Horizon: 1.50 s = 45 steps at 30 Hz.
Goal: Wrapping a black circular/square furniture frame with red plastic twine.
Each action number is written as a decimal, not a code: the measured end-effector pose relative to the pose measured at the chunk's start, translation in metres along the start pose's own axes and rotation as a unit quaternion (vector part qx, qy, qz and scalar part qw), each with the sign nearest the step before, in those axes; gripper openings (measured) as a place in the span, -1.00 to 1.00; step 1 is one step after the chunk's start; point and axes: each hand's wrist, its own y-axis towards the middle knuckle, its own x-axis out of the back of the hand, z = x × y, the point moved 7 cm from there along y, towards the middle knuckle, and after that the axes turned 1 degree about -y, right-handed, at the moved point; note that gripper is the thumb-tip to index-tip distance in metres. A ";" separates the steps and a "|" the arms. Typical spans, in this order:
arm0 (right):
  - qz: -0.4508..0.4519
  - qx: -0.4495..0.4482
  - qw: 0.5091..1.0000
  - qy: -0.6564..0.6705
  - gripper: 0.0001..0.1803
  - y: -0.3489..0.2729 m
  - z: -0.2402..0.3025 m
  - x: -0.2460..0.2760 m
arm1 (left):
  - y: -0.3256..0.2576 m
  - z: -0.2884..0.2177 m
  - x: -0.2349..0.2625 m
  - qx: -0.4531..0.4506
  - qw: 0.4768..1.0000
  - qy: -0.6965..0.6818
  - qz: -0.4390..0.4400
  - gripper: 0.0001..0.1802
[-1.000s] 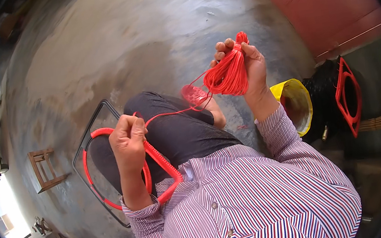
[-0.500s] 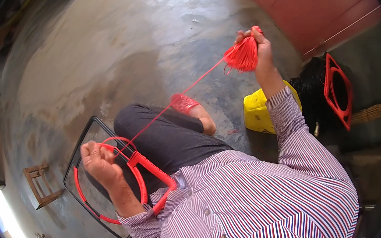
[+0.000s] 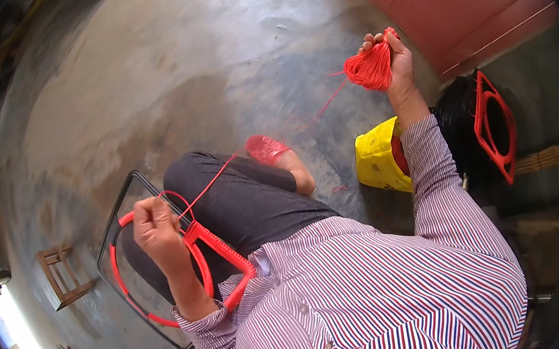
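Right hand (image 3: 396, 64) is up at far right, arm extended out from the body, sleeve pushed back from the wrist; fingers and thumb clamped round the narrow end of the red cord hank (image 3: 370, 71), whose looped end hangs toward the left. Left hand (image 3: 160, 229) is nearer and to the left, forearm upright, wrist bent a bit, fingers curled together into a loose fist — grip closed on the red strand (image 3: 214, 178), which runs into the fingers from the right. Exact pinch point is hidden by the knuckles. Strand goes faint and blurry over the floor (image 3: 266, 59) beyond the shoe (image 3: 265, 150), so can't make out whether it joins the short tails off the hank. The left hand and forearm also cover part of the black frame (image 3: 117, 205), which sits at near left against the trousers (image 3: 248, 202). Frame has a bent rectangular outline, bare black on its outer bars; inside it is a curved piece, partly red, and the red winding (image 3: 226, 249) on the right side looks tight, ridged, coil by coil. A small cord loop stands up just beside the left fingers. Hank is bright red, thin glossy cord, many strands gathered. Yellow container (image 3: 375, 156) at right is partly hidden by the right sleeve (image 3: 424, 158); the dark edge of the view cuts off things at far right.
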 end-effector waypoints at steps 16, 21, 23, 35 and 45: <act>0.137 -0.144 0.979 0.038 -0.71 -0.039 -0.098 -0.111 | -0.032 -0.062 -0.060 -0.285 0.867 0.406 0.052 -0.54; 0.173 -0.202 0.964 -0.025 -0.68 -0.070 -0.167 -0.148 | -0.031 -0.068 -0.061 -0.293 0.899 0.320 0.061 -0.70; 0.144 -0.199 0.963 -0.113 -0.63 -0.094 -0.195 -0.172 | -0.029 -0.061 -0.059 -0.252 0.927 0.260 0.093 -0.71; 0.345 -0.238 0.875 -0.243 -0.37 -0.151 -0.258 -0.237 | -0.035 -0.011 -0.065 0.081 0.979 -0.024 0.188 -0.70; 0.414 -0.384 0.750 -0.344 -0.30 -0.160 -0.262 -0.184 | -0.032 -0.002 -0.048 0.222 0.837 -0.460 0.197 -0.67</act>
